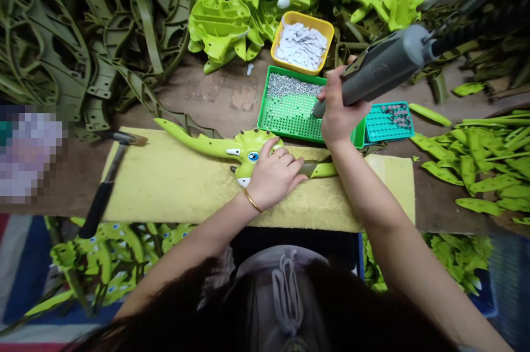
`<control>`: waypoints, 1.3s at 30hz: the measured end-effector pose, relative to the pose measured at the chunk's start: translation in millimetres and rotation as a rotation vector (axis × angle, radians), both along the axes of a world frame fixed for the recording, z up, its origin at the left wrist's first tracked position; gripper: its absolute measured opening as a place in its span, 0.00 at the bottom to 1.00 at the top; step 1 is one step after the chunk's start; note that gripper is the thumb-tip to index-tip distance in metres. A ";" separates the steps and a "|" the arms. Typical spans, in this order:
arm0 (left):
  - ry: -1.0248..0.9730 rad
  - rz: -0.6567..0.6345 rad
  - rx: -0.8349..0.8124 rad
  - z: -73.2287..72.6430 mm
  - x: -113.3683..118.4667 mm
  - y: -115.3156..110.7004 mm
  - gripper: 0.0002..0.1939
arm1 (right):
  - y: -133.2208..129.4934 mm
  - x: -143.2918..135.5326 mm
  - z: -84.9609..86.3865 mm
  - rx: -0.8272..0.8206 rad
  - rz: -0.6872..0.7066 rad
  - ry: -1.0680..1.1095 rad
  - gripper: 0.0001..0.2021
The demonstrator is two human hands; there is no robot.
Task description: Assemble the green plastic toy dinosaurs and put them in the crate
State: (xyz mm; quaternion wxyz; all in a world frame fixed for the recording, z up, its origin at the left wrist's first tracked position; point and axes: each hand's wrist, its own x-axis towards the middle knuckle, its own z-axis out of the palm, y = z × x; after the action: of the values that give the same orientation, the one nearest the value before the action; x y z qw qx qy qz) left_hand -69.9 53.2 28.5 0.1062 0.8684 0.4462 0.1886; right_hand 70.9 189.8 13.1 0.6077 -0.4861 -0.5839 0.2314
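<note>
On the yellow cloth lies a lime-green toy dinosaur bow (199, 144), with a blue eye, white horn and long curved arm. My left hand (276, 172) presses down over its head and grip, fingers curled around it and hiding part of it. My right hand (342, 115) is wrapped around a grey electric screwdriver (383, 68), held tilted with its tip pointing down over the green perforated tray (285, 115). Small silver screws (292, 86) are heaped at the tray's far side. Whether the tip touches a screw I cannot tell.
A yellow bin (327, 43) holds small white pieces. Beside the tray is a teal tray (375, 123) with small metal parts. A hammer (108, 181) overhangs the front left edge. Olive frames (53, 37), green toy shells (226, 21) and loose green strips (492, 164) lie piled around.
</note>
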 end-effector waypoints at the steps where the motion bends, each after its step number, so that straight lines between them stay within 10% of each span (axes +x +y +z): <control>1: 0.004 0.000 0.006 0.0 0.1 -0.2 0.15 | -1.1 -2.0 2.6 0.034 -0.041 0.030 0.15; 12: 0.008 0.014 0.033 -1.1 0.4 -1.6 0.14 | -10.6 -4.8 19.3 0.072 -0.117 0.014 0.16; 17: 0.005 0.017 0.004 -1.6 1.6 0.2 0.15 | -60.0 12.3 54.9 0.241 -0.010 0.191 0.15; 23: -0.001 0.023 -0.013 -1.2 2.7 1.1 0.14 | -106.8 20.9 52.1 0.129 0.037 0.188 0.19; 34: -0.005 0.011 -0.015 -1.9 3.3 3.3 0.13 | -103.0 15.3 47.3 0.088 0.173 0.183 0.18; 39: -0.063 0.005 0.099 7.7 -0.1 -11.4 0.11 | -45.0 -14.1 58.1 0.242 -0.111 0.328 0.19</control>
State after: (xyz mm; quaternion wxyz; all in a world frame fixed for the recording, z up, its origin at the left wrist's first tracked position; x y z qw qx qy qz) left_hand -69.9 41.9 36.2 0.0767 0.8652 0.4347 0.2379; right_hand 56.8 144.8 71.2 0.7602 -0.3969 -0.4732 0.2019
